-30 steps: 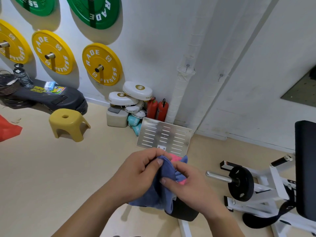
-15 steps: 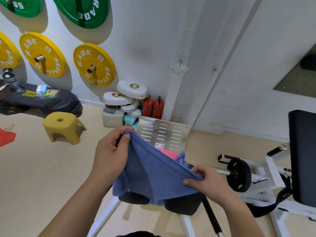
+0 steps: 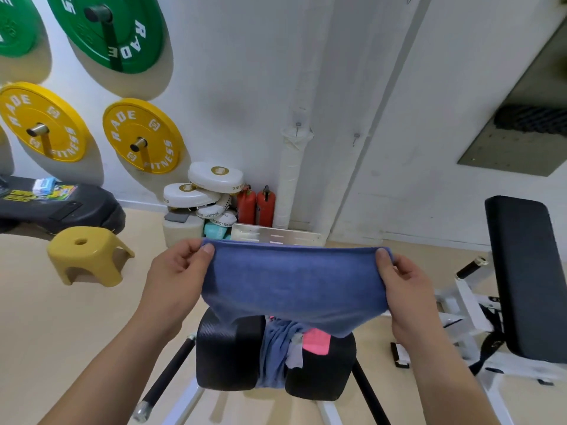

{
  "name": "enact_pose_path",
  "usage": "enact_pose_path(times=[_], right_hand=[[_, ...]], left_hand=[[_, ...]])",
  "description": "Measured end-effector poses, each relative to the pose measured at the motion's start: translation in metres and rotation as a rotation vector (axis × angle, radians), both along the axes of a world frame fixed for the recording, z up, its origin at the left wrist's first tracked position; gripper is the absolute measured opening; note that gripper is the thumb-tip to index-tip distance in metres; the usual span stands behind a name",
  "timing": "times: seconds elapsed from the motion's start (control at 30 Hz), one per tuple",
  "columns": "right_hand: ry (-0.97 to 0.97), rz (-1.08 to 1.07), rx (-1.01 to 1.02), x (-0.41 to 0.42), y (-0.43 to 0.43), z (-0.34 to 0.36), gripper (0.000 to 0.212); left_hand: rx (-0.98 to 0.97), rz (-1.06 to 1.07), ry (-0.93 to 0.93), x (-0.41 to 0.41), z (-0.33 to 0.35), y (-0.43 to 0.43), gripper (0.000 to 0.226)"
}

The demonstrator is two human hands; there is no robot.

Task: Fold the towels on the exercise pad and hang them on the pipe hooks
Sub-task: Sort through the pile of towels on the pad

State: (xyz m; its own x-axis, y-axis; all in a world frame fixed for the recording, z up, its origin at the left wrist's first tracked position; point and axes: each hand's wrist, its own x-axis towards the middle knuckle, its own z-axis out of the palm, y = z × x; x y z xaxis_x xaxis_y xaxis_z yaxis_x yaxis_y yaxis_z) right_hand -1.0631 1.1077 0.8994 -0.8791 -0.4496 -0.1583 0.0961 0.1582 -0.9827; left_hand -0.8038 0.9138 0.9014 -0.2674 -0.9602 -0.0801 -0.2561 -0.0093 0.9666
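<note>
The towel (image 3: pixel 291 283) stretches between the left hand (image 3: pixel 175 280) and right hand (image 3: pixel 411 289), above the exercise pad (image 3: pixel 227 351), with the stool (image 3: pixel 86 256) farther left.

a gym: wall-hung weight plates (image 3: pixel 143 136), padded bench (image 3: pixel 527 271).

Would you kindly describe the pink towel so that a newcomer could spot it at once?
Find the black two-part exercise pad at the bottom centre, under the stretched-out blue towel. Between its halves hangs a crumpled grey-blue cloth; the pink towel lies just right of it, the only bright pink thing there.
</note>
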Motion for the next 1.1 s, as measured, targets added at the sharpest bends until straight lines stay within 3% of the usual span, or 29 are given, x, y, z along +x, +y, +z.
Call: enact_pose_path(times=[0.27, 0.47, 0.63, 0.73, 0.9, 1.1], right_hand=[[-0.142, -0.082, 0.097, -0.004, 0.006, -0.019, 0.021], [-0.232, -0.048, 0.060, 0.017, 0.020, -0.019, 0.021], [-0.097, 0.015, 0.046, 0.047, 0.027, -0.016, 0.004], [-0.085, 0.094, -0.010, 0.056, 0.033, -0.016, 0.009], [-0.140, 0.119, -0.051, 0.046, 0.056, -0.022, 0.008], [-0.082, 0.092, -0.036, 0.018, 0.082, -0.028, 0.009]], left_hand=[[0.142, -0.085, -0.151, -0.011, -0.015, 0.006, 0.024], [0.289, -0.096, -0.069, -0.030, -0.014, 0.038, 0.019], [0.115, -0.184, -0.103, -0.061, -0.004, 0.087, 0.016], [-0.007, -0.364, -0.061, -0.082, 0.003, 0.121, 0.019], [0.021, -0.467, -0.030, -0.113, 0.002, 0.152, 0.040], [0.085, -0.538, -0.038, -0.147, -0.012, 0.176, 0.027]])
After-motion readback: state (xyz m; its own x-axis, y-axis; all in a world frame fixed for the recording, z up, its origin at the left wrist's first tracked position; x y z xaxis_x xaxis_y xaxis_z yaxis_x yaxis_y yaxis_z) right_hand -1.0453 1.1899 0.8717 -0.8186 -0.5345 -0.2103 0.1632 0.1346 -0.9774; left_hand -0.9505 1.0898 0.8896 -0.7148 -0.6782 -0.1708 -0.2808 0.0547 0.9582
